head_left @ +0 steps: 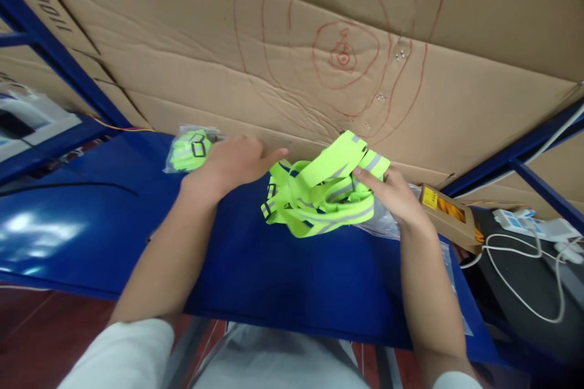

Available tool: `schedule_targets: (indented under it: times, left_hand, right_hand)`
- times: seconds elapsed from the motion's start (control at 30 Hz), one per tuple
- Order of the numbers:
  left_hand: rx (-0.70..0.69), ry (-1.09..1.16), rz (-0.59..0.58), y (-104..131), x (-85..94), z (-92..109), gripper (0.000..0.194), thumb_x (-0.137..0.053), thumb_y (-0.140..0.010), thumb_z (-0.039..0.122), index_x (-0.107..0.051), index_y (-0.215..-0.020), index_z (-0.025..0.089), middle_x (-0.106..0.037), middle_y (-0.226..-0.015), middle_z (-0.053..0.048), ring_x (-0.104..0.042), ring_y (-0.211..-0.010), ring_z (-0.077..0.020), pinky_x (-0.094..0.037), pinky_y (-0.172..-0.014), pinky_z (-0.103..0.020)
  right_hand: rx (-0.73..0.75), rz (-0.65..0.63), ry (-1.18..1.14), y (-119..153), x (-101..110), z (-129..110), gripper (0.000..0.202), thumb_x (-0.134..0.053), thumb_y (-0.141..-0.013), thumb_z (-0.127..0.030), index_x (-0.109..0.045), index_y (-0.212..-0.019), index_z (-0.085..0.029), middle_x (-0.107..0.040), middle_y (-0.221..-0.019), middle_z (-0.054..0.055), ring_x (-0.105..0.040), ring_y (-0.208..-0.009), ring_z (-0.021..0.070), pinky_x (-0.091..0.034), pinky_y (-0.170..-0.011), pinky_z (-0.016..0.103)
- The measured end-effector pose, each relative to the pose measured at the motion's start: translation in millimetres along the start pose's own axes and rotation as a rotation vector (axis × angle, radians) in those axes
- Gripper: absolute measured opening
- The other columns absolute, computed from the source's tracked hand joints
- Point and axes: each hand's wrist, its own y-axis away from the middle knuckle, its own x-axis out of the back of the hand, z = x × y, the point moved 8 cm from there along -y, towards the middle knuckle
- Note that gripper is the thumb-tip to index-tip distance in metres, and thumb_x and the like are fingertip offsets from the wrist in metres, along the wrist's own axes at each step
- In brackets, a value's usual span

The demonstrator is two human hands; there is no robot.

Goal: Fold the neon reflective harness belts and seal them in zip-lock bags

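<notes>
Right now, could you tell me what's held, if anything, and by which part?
The right hand grips green straps at their right end; for the left hand, unclear.

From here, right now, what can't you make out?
All in the head view:
Right hand's grip: most fingertips hidden behind neon-yellow straps.
Left hand: blurred; its back hides the palm.
Yellow label: print too small.
Black cable: cut off by the left edge.
</notes>
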Motion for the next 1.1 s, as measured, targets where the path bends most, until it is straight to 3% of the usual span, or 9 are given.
schedule_targets:
  times: [0.1, 0.23, 0.3, 0.4, 0.53, 0.63, 0.77, 0.93, 1.1]
  left_hand:
    - [-0.163, -0.159, 0.089, 15.2, 17.6, 29.4, 0.033, -0.075, -0.088, 0.047, -0.075, -0.106, 0.019, -0.073, -0.092, -0.011, -0.068, -0.113, -0.0437, -0.040, -0.111, -0.065]
    - [-0.462, 0.439, -0.306, 37.8, -15.7, 80.7, 0.082, -0.093, -0.071, 0.039, -0.057, -0.145, 0.031, -0.063, -0.142, -0.007, -0.058, -0.137, -0.0357, -0.042, -0.119, -0.049]
    - [-0.439, 0.635, -0.470, 39.7, -34.2, 85.3, 0.081, -0.093, -0.071, 0.038, -0.059, -0.143, 0.032, -0.063, -0.144, -0.007, -0.055, -0.141, -0.0346, -0.043, -0.119, -0.047]
    - [-0.377, 0.741, -0.535, 31.9, -49.2, 76.5, 0.069, -0.088, -0.078, 0.042, -0.061, -0.140, 0.032, -0.059, -0.150, -0.007, -0.051, -0.145, -0.0338, -0.045, -0.117, -0.047]
    - [-0.276, 0.784, -0.491, 20.0, -53.8, 60.6, 0.063, -0.072, -0.089, 0.059, -0.059, -0.141, 0.027, -0.060, -0.148, -0.010, -0.056, -0.139, -0.0328, -0.048, -0.113, -0.046]
    - [-0.357, 0.666, -0.519, 23.0, -57.3, 64.8, 0.059, -0.072, -0.090, 0.058, -0.063, -0.135, 0.022, -0.068, -0.137, -0.010, -0.062, -0.129, -0.0322, -0.049, -0.111, -0.045]
    - [-0.513, 0.551, -0.597, 36.1, -57.8, 78.3, 0.055, -0.077, -0.088, 0.042, -0.062, -0.138, 0.024, -0.066, -0.140, -0.007, -0.060, -0.133, -0.0310, -0.047, -0.114, -0.043]
    - [-0.447, 0.607, -0.649, 43.0, -54.4, 81.1, 0.065, -0.079, -0.085, 0.042, -0.056, -0.144, 0.026, -0.065, -0.141, -0.009, -0.064, -0.127, -0.0304, -0.054, -0.105, -0.041]
    - [-0.518, 0.597, -0.349, 36.9, -41.8, 80.7, 0.059, -0.085, -0.082, 0.042, -0.060, -0.132, 0.023, -0.068, -0.130, -0.009, -0.070, -0.111, -0.0246, -0.059, -0.081, -0.030]
  right_hand:
    - [-0.068, 0.002, -0.134, -1.0, -1.5, 8.9, 0.043, -0.075, -0.087, -0.058, -0.081, -0.108, -0.020, -0.082, -0.108, 0.006, -0.078, -0.099, 0.0284, -0.064, -0.084, 0.038]
    - [-0.155, -0.148, -0.293, 4.8, -18.7, 9.8, 0.051, -0.075, -0.086, -0.060, -0.079, -0.116, -0.020, -0.082, -0.105, 0.007, -0.079, -0.097, 0.0283, -0.065, -0.085, 0.040]
    - [-0.122, -0.220, -0.250, 7.8, -25.0, 3.0, 0.049, -0.073, -0.088, -0.060, -0.078, -0.116, -0.020, -0.081, -0.107, 0.006, -0.078, -0.097, 0.0277, -0.065, -0.086, 0.039]
    - [0.010, -0.198, -0.059, 7.7, -24.4, -10.4, 0.042, -0.068, -0.093, -0.057, -0.079, -0.111, -0.021, -0.081, -0.105, 0.004, -0.077, -0.097, 0.0269, -0.062, -0.086, 0.038]
    - [0.301, 0.100, 0.316, 7.6, -7.5, -33.9, 0.037, -0.063, -0.098, -0.044, -0.071, -0.126, -0.022, -0.076, -0.119, 0.007, -0.072, -0.109, 0.0289, -0.056, -0.095, 0.041]
    - [0.520, 0.293, 0.608, 16.6, -4.1, -48.2, 0.040, -0.055, -0.101, -0.034, -0.062, -0.140, -0.026, -0.070, -0.131, 0.010, -0.064, -0.120, 0.0305, -0.047, -0.103, 0.046]
    - [0.590, 0.484, 0.777, 26.9, -0.9, -50.9, 0.044, -0.049, -0.104, -0.030, -0.053, -0.147, -0.032, -0.065, -0.135, 0.009, -0.058, -0.125, 0.0314, -0.038, -0.107, 0.049]
    - [0.688, 0.635, 0.861, 38.5, -6.8, -56.2, 0.047, -0.051, -0.102, -0.024, -0.045, -0.148, -0.033, -0.065, -0.125, 0.009, -0.063, -0.112, 0.0284, -0.042, -0.097, 0.045]
    - [0.770, 0.591, 0.751, 37.6, -12.7, -56.7, 0.062, -0.060, -0.098, -0.028, -0.035, -0.153, -0.040, -0.064, -0.124, 0.005, -0.064, -0.111, 0.0281, -0.046, -0.099, 0.048]
